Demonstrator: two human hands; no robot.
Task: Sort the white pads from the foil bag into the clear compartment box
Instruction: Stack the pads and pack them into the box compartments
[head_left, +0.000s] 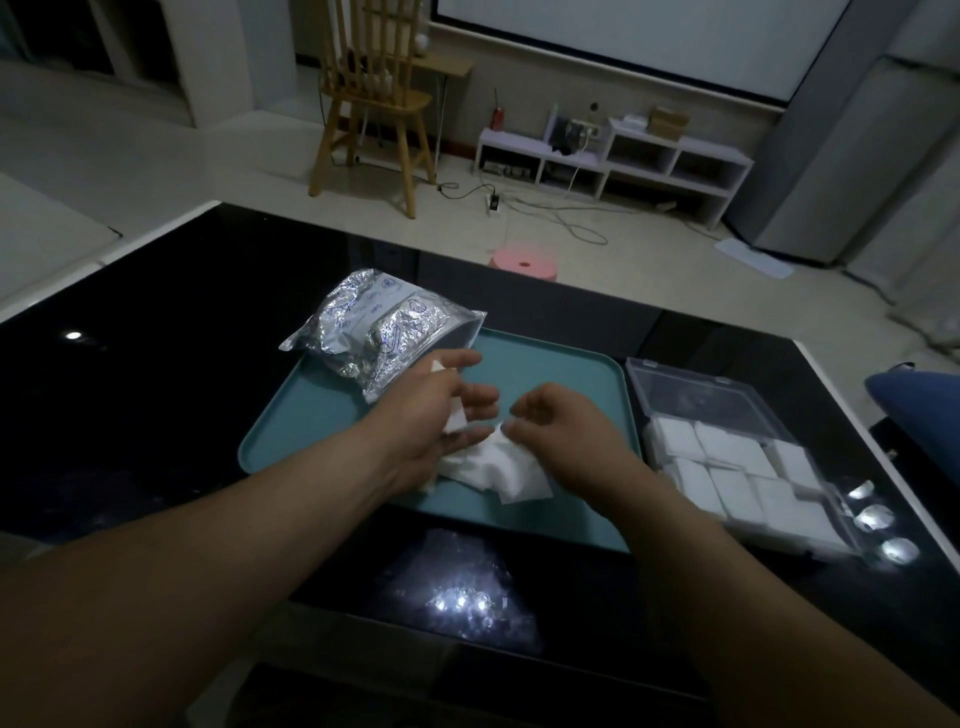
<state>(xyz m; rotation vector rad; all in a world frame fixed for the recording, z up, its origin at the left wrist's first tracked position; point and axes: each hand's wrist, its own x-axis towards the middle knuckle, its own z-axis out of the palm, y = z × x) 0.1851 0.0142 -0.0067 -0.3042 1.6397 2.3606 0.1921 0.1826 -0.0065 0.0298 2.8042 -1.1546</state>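
A crinkled silver foil bag (382, 328) lies at the far left corner of a teal tray (582, 374). Loose white pads (498, 470) are heaped near the tray's front middle. My left hand (441, 410) hovers over the heap and holds a white pad (456, 418) between thumb and fingers. My right hand (561, 421) is just right of it, fingertips pinched at the top of the heap. The clear compartment box (691, 384) stands to the right of the tray, lid open, its near compartments filled with white pads (727, 467).
The tray and box rest on a glossy black table (156, 389) with white edges. A crumpled clear plastic wrap (457, 587) lies in front of the tray. A blue object (914, 410) sits at the right edge. A pink stool (524, 264) stands beyond the table.
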